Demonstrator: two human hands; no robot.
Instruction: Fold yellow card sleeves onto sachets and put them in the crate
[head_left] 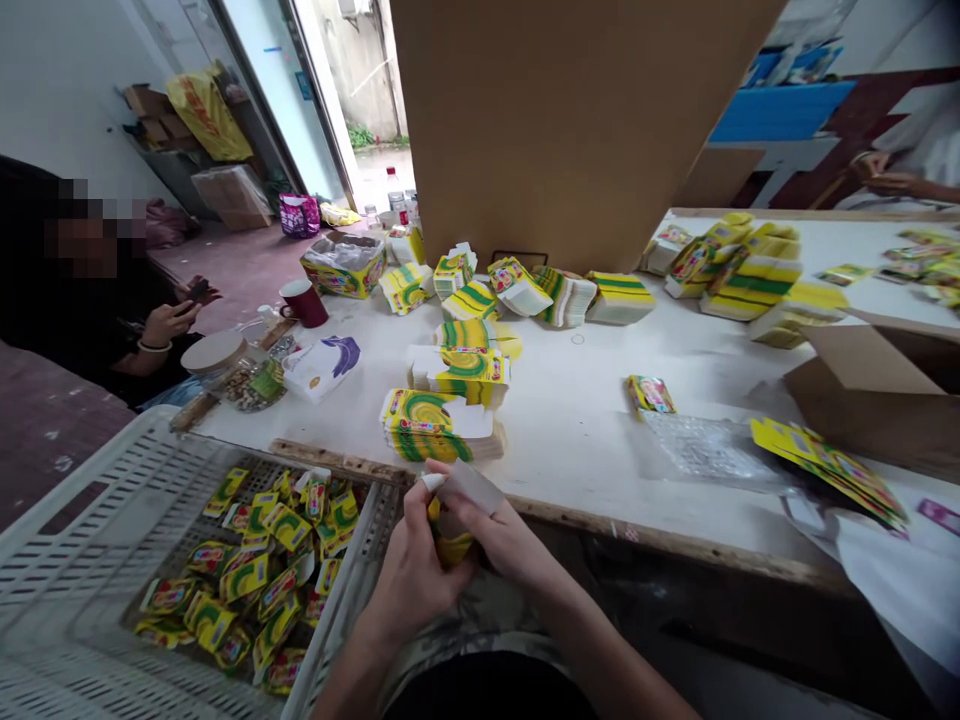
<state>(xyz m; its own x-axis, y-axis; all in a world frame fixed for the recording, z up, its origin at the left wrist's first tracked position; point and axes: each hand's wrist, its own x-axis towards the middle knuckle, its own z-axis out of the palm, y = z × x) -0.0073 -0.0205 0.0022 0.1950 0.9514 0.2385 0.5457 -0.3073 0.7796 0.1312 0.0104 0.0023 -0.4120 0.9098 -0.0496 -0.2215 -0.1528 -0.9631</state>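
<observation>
My left hand [416, 580] and my right hand [499, 530] are closed around one small yellow carton [453, 550] at the table's front edge. Its white flaps stick up past my fingers, and the fingers hide much of it. Just beyond lies a stack of flattened cartons [435, 425], yellow and green with white flaps. Below on the left, a white plastic crate [82, 590] holds many small yellow cartons [244, 575], lying loose and jumbled.
More carton stacks [471, 300] stand along a tall cardboard sheet [555, 130]. To the left are a glass jar [236, 375], a maroon mug [304, 303] and a seated person [67, 290] holding a phone. On the right sit a plastic bag [705, 450] and an open cardboard box [870, 385].
</observation>
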